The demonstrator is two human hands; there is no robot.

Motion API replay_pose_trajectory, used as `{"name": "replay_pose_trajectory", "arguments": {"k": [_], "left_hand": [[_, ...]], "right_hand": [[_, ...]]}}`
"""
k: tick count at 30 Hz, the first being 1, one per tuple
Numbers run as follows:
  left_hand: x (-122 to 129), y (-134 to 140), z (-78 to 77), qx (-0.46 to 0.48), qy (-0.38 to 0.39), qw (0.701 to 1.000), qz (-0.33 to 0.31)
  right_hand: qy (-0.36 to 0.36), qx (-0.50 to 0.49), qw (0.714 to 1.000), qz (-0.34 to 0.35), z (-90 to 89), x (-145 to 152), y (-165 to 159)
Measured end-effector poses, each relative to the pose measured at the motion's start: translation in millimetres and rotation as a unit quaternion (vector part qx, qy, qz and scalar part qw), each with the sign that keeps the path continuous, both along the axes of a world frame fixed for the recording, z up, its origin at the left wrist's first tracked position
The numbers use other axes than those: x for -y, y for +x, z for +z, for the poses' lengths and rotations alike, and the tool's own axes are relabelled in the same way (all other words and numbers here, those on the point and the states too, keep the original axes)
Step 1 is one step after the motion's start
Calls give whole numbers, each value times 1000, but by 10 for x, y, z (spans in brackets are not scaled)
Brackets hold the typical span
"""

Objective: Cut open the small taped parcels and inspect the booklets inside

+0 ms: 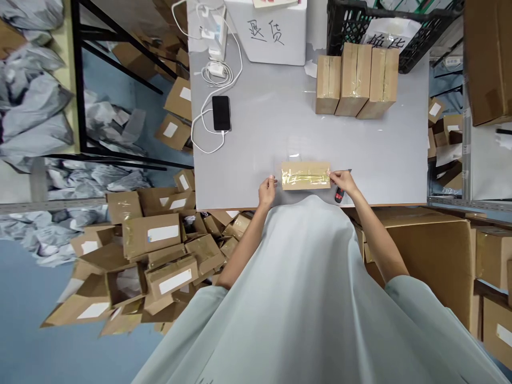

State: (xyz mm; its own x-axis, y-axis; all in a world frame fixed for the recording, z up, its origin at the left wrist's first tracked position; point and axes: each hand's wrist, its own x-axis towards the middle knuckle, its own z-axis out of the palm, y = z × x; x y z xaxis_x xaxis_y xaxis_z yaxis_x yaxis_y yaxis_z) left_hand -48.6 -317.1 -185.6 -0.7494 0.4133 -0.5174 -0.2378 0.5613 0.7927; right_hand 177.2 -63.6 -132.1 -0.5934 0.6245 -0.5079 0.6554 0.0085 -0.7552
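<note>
A small taped cardboard box lies flat near the front edge of the table, with shiny, wrinkled yellowish tape along its top. My right hand pinches at the box's right end, thumb and fingers closed there. Just left of the box, apart from it, is my left hand, its fingers curled and pressed together; whether anything small is between them I cannot make out. Under my right hand lies a red and black tool, perhaps a box cutter, partly covered by the hand.
Three cardboard boxes stand at the table's back right, before a black crate. A white bin is at the back. A phone on a white cable lies left. Opened cartons pile up on the floor at left.
</note>
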Motion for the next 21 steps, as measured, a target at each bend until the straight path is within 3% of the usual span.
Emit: {"name": "replay_pose_trajectory", "arguments": {"k": [3,8,10,13,16,21], "left_hand": [[-78,55,-21,7,-4,1000,-17],[-303,178,94,10,22,998,-58],[-388,228,194,15,54,996,-72],[-479,286,380,38,92,991,-85],[-509,307,578,43,97,993,-60],[-449,213,822,-10,86,996,-32]], "right_hand": [[-10,31,999,-33,10,-107,131],[213,107,969,-69,247,-48,269],[252,89,962,-48,398,78,239],[234,62,970,-6,610,281,125],[217,72,973,8,747,391,14],[187,42,980,62,734,418,-73]]}}
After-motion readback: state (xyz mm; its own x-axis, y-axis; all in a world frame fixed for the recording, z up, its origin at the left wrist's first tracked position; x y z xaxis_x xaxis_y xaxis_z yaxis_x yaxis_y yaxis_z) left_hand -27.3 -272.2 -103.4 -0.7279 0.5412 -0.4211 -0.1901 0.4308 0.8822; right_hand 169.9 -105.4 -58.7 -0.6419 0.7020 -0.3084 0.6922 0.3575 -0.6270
